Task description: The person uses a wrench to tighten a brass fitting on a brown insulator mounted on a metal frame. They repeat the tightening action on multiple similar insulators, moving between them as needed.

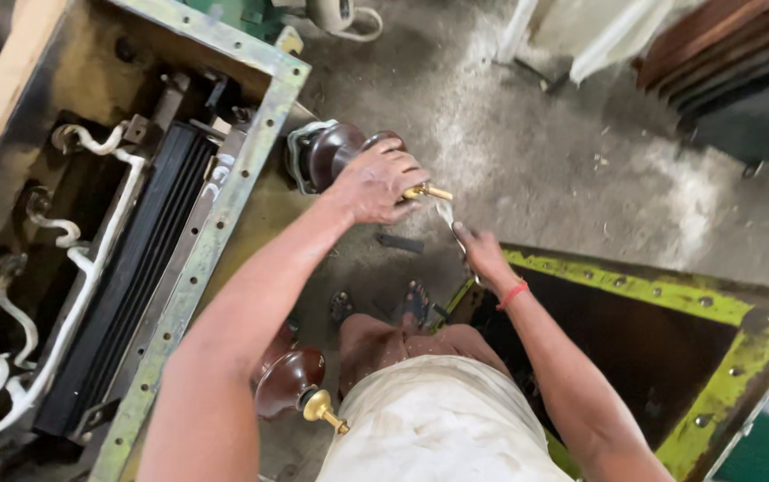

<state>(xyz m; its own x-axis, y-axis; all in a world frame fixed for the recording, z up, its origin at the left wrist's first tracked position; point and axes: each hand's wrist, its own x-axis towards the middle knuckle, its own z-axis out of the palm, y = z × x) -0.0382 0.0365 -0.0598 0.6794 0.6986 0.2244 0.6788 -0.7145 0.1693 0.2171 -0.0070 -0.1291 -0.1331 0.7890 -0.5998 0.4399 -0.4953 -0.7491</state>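
Fingers (402,183) curled around insulator (331,152); right hand (483,254) grips wrench (449,217).

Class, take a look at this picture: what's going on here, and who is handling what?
A person stands over an open metal tank. Their left hand grips a brown ceramic insulator mounted on the tank's side, at its brass stud. Their right hand holds a metal spanner up to that stud. A second brown insulator sits lower down, untouched.

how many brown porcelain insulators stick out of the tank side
2: one brown porcelain insulator under the left hand at the top, another with a brass tip near the bottom. More may be hidden behind the arm.
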